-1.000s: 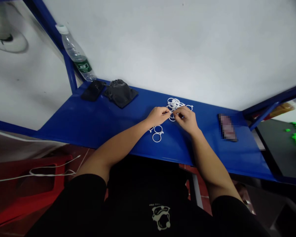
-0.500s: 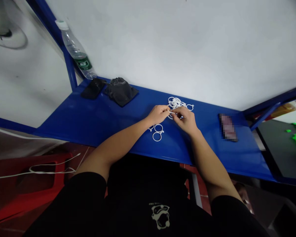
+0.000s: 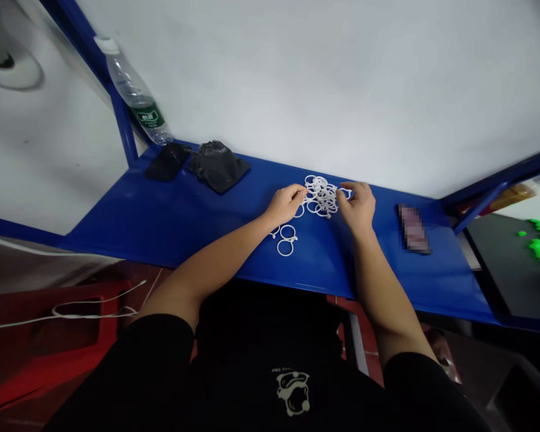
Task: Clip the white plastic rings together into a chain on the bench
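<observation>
A pile of thin white rings [image 3: 323, 195], each with a small nub, lies on the blue tabletop [image 3: 234, 222] close to the wall. At the pile's left side my left hand [image 3: 288, 203] has thumb and fingers pinched together; a white ring [image 3: 299, 211] shows just under its fingertips. My right hand [image 3: 359, 205] is at the pile's right edge, thumb and fingers apart around a ring [image 3: 345, 194] lying there. Whether it touches that ring is unclear. Nearer the front edge, two joined-looking rings [image 3: 285, 247] lie beside another one [image 3: 274, 231] partly covered by my left forearm.
A black drawstring pouch [image 3: 219, 168] and a flat dark item [image 3: 167, 162] lie at the left. Behind them a clear bottle [image 3: 137, 96] leans at the corner post. A blurred-out phone-like object [image 3: 414, 229] is at the right. Below left stands a red stool [image 3: 103, 324] with a white cable.
My hands have moved apart from where they met over a ring. The right hand has shifted right and opened; the left stays near its place. The pile is now more visible.
</observation>
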`<state>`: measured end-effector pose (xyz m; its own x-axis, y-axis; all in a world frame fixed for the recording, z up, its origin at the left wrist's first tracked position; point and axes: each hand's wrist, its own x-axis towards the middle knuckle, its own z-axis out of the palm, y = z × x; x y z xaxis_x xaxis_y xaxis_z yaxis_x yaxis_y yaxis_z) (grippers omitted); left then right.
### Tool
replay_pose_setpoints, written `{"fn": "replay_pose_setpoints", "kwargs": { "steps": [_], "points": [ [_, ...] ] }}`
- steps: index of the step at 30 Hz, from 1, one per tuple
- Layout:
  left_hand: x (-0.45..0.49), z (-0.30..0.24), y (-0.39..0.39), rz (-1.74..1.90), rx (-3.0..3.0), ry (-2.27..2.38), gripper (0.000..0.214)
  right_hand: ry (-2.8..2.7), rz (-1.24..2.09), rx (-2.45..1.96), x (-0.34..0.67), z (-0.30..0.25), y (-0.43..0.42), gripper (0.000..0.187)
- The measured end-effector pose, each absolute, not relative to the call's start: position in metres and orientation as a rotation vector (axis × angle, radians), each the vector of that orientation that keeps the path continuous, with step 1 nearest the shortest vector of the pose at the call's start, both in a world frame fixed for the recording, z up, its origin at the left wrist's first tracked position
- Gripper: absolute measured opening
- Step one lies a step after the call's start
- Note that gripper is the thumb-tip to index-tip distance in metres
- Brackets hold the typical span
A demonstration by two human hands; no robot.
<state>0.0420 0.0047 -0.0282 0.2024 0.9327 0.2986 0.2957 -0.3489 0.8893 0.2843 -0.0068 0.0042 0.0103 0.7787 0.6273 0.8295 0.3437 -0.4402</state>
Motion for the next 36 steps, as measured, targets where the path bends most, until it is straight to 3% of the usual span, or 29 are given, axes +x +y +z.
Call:
{"fn": "replay_pose_setpoints", "kwargs": {
  "steps": [8,16,27,36],
  "points": [
    [0.043,-0.026,-0.003,1.136,1.812,1.082,0.022,-2.196,0.407,-1.187,0.249,-0.001,-0.024,0.026],
    [0.042,-0.026,-0.004,1.082,1.885,1.066,0.024,-2.319,0.507,-1.146,0.239,-0.007,-0.025,0.024],
    [0.040,-0.020,-0.010,1.016,2.050,1.071,0.029,-2.321,0.464,-1.153,0.240,-0.008,-0.023,0.017],
    [0.039,-0.018,-0.009,1.010,2.116,1.163,0.028,-2.268,0.336,-1.210,0.242,-0.012,-0.020,0.022]
  ]
}}
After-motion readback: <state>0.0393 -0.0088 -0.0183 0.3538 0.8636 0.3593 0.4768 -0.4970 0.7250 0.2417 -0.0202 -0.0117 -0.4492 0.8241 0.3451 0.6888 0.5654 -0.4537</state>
